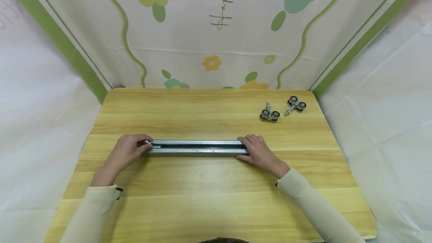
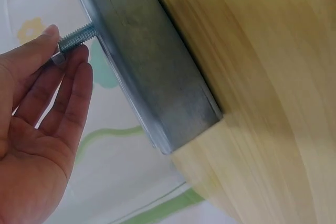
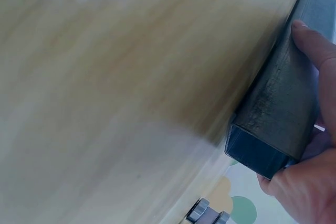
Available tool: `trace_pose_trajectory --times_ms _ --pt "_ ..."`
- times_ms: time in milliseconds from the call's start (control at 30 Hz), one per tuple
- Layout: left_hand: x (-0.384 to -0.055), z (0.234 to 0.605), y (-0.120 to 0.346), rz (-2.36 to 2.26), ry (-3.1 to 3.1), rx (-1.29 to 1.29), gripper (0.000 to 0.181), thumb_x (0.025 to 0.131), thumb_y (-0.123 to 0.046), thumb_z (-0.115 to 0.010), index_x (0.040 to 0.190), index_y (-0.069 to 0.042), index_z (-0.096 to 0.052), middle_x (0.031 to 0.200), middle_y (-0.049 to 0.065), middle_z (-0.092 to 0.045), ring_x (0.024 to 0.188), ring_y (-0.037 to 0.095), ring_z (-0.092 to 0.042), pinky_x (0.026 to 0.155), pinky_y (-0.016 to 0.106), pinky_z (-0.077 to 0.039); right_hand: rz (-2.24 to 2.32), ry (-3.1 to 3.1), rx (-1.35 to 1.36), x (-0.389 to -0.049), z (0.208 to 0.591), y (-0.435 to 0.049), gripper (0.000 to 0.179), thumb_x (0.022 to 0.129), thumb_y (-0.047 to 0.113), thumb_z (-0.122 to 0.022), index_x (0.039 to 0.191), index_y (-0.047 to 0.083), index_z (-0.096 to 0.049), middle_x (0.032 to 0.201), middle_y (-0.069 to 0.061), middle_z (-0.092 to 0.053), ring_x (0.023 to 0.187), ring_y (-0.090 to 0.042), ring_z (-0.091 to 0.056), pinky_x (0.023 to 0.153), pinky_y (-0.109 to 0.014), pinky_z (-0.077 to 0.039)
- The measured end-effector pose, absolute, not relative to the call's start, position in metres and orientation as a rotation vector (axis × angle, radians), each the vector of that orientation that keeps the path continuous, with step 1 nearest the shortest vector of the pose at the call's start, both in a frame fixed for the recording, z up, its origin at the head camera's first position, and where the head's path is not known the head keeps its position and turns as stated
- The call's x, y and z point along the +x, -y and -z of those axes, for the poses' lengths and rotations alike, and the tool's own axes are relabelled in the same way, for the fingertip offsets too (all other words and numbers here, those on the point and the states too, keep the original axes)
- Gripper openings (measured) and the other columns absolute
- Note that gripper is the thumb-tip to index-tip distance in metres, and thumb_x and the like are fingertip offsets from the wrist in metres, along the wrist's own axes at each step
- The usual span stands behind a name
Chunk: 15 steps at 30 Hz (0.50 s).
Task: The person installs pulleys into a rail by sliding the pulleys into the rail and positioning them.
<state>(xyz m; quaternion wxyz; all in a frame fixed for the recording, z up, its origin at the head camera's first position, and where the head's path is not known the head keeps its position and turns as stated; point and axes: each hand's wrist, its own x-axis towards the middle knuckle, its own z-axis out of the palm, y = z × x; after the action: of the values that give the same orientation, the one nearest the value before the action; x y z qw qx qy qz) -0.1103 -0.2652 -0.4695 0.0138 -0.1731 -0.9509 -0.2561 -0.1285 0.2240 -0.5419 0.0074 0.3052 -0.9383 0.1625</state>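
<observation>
Two arms in pale sleeves, left (image 1: 89,211) and right (image 1: 320,209), reach in from the near edge over one wood-grain table (image 1: 202,201), both angled inward. Left hand (image 1: 125,155): thumb and fingertips pinch one threaded bolt (image 2: 77,36), other fingers loosely bent; bolt sticks out of the rail's slotted side near its left end. Right hand (image 1: 260,154): wraps the rail's right end, thumb on near side, fingers over far side. One steel channel rail (image 1: 199,151), lying crosswise mid-table between the hands, slot up. What the bolt joins inside the slot: can't tell. Farther, back right: two roller trolleys, one (image 1: 265,113) just beside the other (image 1: 294,104), four wheels and one bolt showing on each. Behind table: one floral backdrop (image 1: 189,36), reads "Happy".
</observation>
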Motion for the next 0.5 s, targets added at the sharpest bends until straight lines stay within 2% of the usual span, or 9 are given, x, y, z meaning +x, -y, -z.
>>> trace_pose_trajectory --times_ms 167,400,500 --pt "-0.109 0.469 0.273 0.777 2.961 -0.513 0.013 0.091 -0.007 -0.084 0.104 -0.007 -0.081 0.094 0.007 -0.080 0.079 0.021 -0.073 0.068 0.039 -0.057 -0.506 2.923 0.960 -0.129 0.541 -0.224 0.069 0.091 0.047 -0.084 0.141 0.005 -0.063 0.120 -0.009 -0.069 0.107 -0.025 -0.063 0.089 -0.043 -0.044" --pt "-0.107 0.467 0.280 0.776 2.945 -0.486 0.015 0.089 -0.007 -0.085 0.104 -0.005 -0.081 0.094 0.010 -0.081 0.081 0.028 -0.075 0.071 0.047 -0.059 -0.512 2.919 0.958 -0.129 0.542 -0.224 0.070 0.090 0.047 -0.084 0.141 0.004 -0.063 0.120 -0.010 -0.069 0.107 -0.025 -0.063 0.089 -0.043 -0.044" --pt "-0.106 0.468 0.282 0.758 2.929 -0.486 0.015 0.089 -0.007 -0.085 0.103 -0.005 -0.081 0.093 0.010 -0.081 0.080 0.028 -0.076 0.069 0.044 -0.059 -0.507 2.923 0.953 -0.129 0.542 -0.224 0.070 0.090 0.048 -0.084 0.141 0.004 -0.063 0.120 -0.009 -0.069 0.107 -0.024 -0.063 0.089 -0.043 -0.044"
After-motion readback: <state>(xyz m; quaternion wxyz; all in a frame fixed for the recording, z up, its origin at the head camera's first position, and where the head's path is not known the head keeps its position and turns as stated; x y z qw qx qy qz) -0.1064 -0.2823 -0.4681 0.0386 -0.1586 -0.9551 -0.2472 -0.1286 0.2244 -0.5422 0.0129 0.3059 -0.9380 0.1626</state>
